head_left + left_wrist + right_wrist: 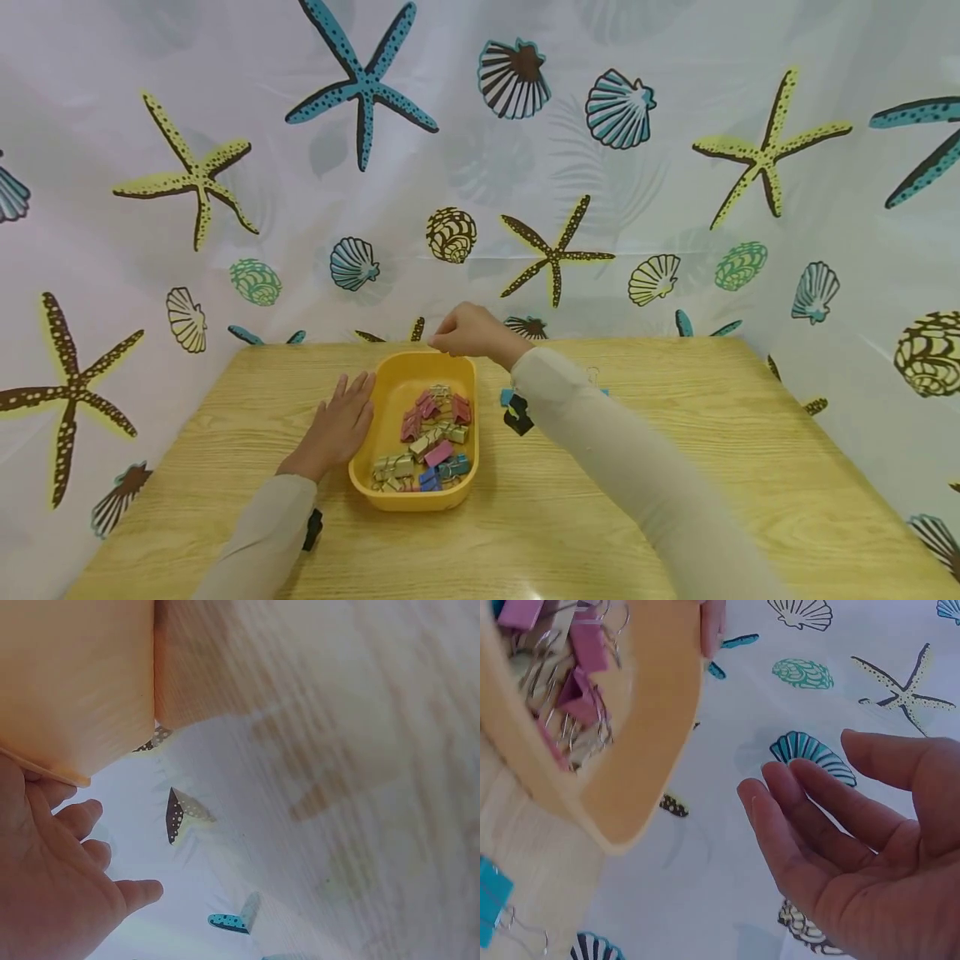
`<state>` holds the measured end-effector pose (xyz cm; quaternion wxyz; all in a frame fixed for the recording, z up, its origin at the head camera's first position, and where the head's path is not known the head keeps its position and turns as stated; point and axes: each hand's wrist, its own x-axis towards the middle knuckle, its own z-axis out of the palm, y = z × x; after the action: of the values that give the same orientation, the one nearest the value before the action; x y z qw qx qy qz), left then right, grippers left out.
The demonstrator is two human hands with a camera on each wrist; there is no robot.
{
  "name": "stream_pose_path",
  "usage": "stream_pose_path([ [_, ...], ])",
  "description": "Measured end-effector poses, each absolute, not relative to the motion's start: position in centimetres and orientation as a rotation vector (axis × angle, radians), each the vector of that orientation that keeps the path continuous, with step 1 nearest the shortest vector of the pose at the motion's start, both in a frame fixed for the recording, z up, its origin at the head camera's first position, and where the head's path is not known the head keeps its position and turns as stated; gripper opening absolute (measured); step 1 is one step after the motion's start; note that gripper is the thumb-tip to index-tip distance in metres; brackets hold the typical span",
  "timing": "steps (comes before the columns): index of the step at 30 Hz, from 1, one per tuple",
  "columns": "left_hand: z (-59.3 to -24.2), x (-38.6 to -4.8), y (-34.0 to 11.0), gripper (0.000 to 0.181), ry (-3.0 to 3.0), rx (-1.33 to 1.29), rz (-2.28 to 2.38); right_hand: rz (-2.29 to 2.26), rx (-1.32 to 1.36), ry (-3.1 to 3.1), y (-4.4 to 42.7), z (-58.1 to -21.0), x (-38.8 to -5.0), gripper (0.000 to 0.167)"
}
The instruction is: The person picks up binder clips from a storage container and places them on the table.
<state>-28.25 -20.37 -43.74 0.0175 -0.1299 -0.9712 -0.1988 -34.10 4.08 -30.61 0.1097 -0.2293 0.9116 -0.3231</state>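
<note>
A yellow bin on the wooden table holds binder clips in pink, gold, blue and teal. The left hand lies against the bin's left rim with its fingers straight; in the left wrist view this hand touches the rim of the bin. Above the bin's far right corner is the right hand, held in the air. The right wrist view shows this hand with loosely bent fingers, thumb apart, nothing between them, beside the bin.
Blue clips lie on the table right of the bin, partly hidden by the right sleeve; one blue clip shows in the right wrist view. A white curtain with starfish and shells hangs behind the table and at its sides.
</note>
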Motion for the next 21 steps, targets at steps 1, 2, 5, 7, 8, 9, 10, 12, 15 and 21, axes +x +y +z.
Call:
stream_pose_path([
  [1,-43.7,-28.2,-20.4,0.053,-3.020,-0.401,-0.622,-0.964,-0.656,2.674,3.6,-30.7,-34.1,0.024],
  [2,-43.7,-28.2,-20.3,0.053,-3.023,-0.399,-0.626,-0.975,-0.635,2.669,3.1,-30.9,-34.2,0.023],
  [5,-43.7,-28.2,-20.3,0.053,-3.027,-0.391,-0.636,-0.975,-0.576,2.686,1.8,-31.6,-34.3,0.022],
  [7,-43.8,-28.2,-20.3,0.053,-3.026,-0.394,-0.640,-0.989,-0.517,2.686,1.2,-32.2,-34.4,0.023],
  [8,-43.8,-28.2,-20.3,0.053,-3.025,-0.393,-0.640,-0.998,-0.489,2.683,1.0,-32.6,-34.5,0.024],
  [9,-43.8,-28.2,-20.3,0.053,-3.023,-0.394,-0.647,-1.012,-0.462,2.678,0.8,-33.0,-34.6,0.024],
  [10,-43.8,-28.1,-20.4,0.053,-3.023,-0.396,-0.652,-1.028,-0.436,2.671,0.7,-33.4,-34.6,0.024],
  [12,-43.7,-28.1,-20.4,0.053,-3.018,-0.397,-0.658,-1.071,-0.378,2.651,0.4,-34.3,-34.7,0.022],
  [15,-43.7,-28.1,-20.4,0.053,-3.015,-0.395,-0.666,-1.104,-0.299,2.629,-0.1,-35.4,-34.8,0.030],
  [21,-43.8,-28.1,-20.4,0.053,-3.016,-0.395,-0.657,-1.070,-0.185,2.642,-1.0,-37.1,-35.0,0.055],
])
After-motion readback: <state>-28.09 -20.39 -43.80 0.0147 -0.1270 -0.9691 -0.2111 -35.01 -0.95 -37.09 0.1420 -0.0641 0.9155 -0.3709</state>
